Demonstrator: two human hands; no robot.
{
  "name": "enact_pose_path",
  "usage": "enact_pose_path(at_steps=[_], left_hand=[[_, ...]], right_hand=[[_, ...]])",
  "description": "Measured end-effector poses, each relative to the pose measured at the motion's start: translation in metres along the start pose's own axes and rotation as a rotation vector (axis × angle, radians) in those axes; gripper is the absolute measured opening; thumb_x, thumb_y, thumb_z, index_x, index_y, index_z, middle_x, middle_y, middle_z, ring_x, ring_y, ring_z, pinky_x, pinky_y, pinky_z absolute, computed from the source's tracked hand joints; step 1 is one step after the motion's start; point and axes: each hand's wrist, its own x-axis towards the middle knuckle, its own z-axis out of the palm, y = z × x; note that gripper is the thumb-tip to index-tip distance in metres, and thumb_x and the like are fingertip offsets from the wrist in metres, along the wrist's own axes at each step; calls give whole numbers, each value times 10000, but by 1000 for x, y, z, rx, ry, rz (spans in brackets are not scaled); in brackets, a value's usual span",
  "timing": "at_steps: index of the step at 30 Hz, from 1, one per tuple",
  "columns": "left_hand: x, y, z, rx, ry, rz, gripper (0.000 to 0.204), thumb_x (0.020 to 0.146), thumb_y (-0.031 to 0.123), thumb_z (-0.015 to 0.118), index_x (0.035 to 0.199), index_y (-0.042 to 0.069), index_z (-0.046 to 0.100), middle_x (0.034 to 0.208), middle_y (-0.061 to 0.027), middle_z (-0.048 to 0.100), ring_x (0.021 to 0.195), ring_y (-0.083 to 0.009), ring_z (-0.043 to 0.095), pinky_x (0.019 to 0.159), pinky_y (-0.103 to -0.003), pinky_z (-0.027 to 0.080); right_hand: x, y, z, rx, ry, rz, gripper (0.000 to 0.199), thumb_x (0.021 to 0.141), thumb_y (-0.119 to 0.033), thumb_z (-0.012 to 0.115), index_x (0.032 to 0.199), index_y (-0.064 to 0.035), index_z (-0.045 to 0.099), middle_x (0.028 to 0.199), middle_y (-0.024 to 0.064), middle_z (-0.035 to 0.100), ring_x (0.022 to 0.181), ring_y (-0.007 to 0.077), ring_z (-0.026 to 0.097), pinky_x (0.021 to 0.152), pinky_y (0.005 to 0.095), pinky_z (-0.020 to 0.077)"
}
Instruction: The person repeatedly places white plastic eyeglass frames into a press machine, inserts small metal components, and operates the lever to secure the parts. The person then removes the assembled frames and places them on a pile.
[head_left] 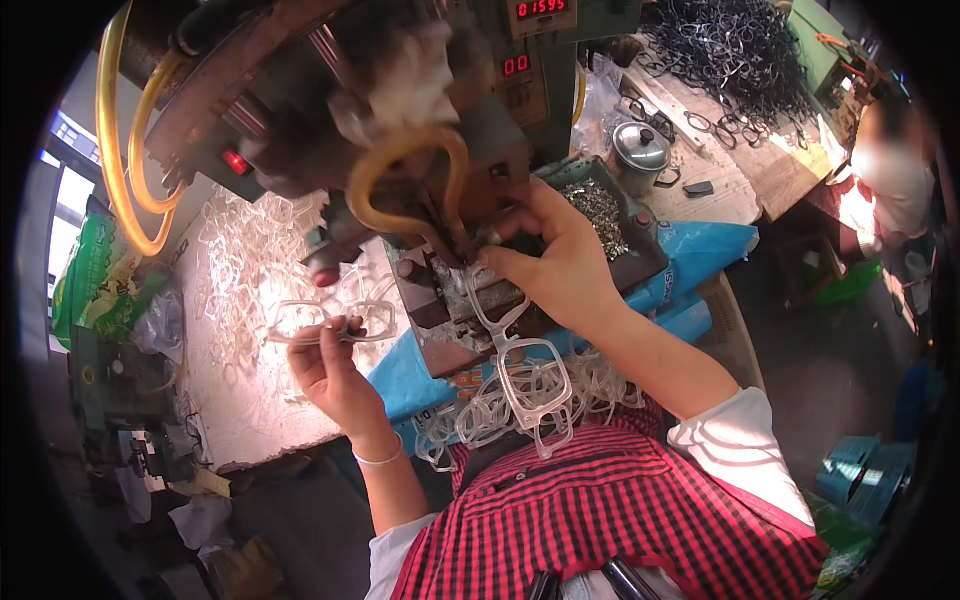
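Observation:
My left hand (pixel 328 362) pinches a clear plastic eyeglass frame (pixel 335 318) by its bridge, held flat out to the left of the machine. My right hand (pixel 550 255) grips a second clear eyeglass frame (pixel 530 372) near its top, pressed against the metal fixture (pixel 450 290) of a dark green machine; the frame hangs down toward my lap. A yellow hose loop (pixel 405 165) curves just above the fixture. Several more clear frames (pixel 490 405) lie piled on my red checked apron (pixel 610 510).
A heap of clear frames (pixel 250 250) covers the white table at left. A tray of small metal parts (pixel 598 210) sits behind my right hand. Black frames (pixel 735 50) pile on a far bench beside a steel pot (pixel 641 148). Another person (pixel 890 175) stands at right.

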Motion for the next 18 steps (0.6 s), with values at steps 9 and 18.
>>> enact_pose_path(at_steps=[9, 18], left_hand=[[34, 65, 72, -119, -198, 387, 98, 967, 5, 510, 1054, 47, 524, 1004, -91, 581, 906, -191, 625, 798, -401, 574], [-10, 49, 71, 419, -662, 850, 243, 731, -51, 730, 903, 69, 609, 948, -135, 703, 745, -246, 682, 618, -334, 558]], right_hand=[[-12, -19, 17, 215, -8, 38, 600, 782, 0, 664, 1347, 0, 460, 1078, 104, 636, 956, 137, 625, 817, 259, 488], [-6, 78, -86, -1135, 198, -199, 273, 742, -169, 748, 1003, -103, 704, 1217, 189, 604, 1278, 388, 478, 982, 487, 455]])
